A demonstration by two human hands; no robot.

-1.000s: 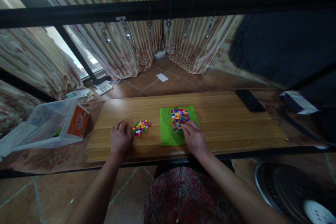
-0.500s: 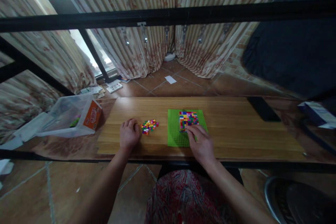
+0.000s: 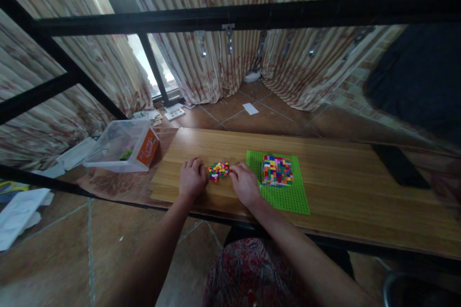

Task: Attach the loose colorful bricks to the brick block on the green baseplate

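Small colourful building bricks [image 3: 218,171] lie in a loose pile on the wooden table, between my two hands. My left hand [image 3: 193,177] rests on the wood just left of the pile, its fingers curled in; what they may hold is hidden. At the pile's right edge, my right hand [image 3: 245,184] has thumb and fingers pinched together on a small brick, mostly covered by the fingertips. To the right lies a green studded baseplate [image 3: 288,201]. A multicoloured block of stacked bricks [image 3: 278,170] stands on its upper middle part, with neither hand touching it.
A clear plastic box [image 3: 111,146] with an orange label stands left of the table [image 3: 342,187]. A dark flat object [image 3: 399,167] lies toward the table's right end. Behind the table runs a black metal bar [image 3: 252,17] with hanging clips, in front of striped curtains.
My right hand has left the brick block on the baseplate and moved left to the loose pile. My left hand stays beside the pile. The whole view has shifted leftward.
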